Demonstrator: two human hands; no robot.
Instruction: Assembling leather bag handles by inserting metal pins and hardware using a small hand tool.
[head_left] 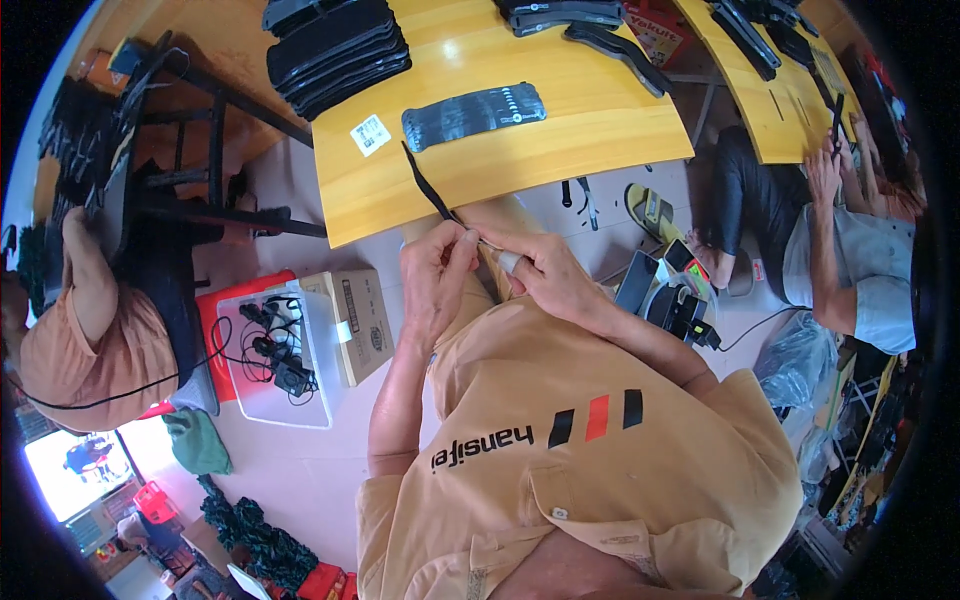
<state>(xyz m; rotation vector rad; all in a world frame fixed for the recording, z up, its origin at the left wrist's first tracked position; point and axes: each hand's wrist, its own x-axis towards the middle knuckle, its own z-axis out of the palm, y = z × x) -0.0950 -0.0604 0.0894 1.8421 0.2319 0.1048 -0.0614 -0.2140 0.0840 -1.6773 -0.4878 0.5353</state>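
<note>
Both my hands are together at the near edge of the yellow wooden table (380, 205), above my lap. My left hand (432, 278) pinches a narrow black strap (428, 188), whose free end sticks up over the table. Closed beside it, my right hand (548, 278) has its fingertips at the same strap's lower end; a pale band (510, 262) circles one finger. The part of the strap between my fingers is hidden. Beyond my hands lie a dark patterned flat strip (474, 116) and a white printed label (370, 136).
A stack of black pads (338, 62) and black folded bands (618, 55) occupy the table's far side. A clear bin of black cables (275, 345) and a cardboard box (362, 325) stand on the floor at left. People sit at both sides; one handles something black at the second table (775, 130).
</note>
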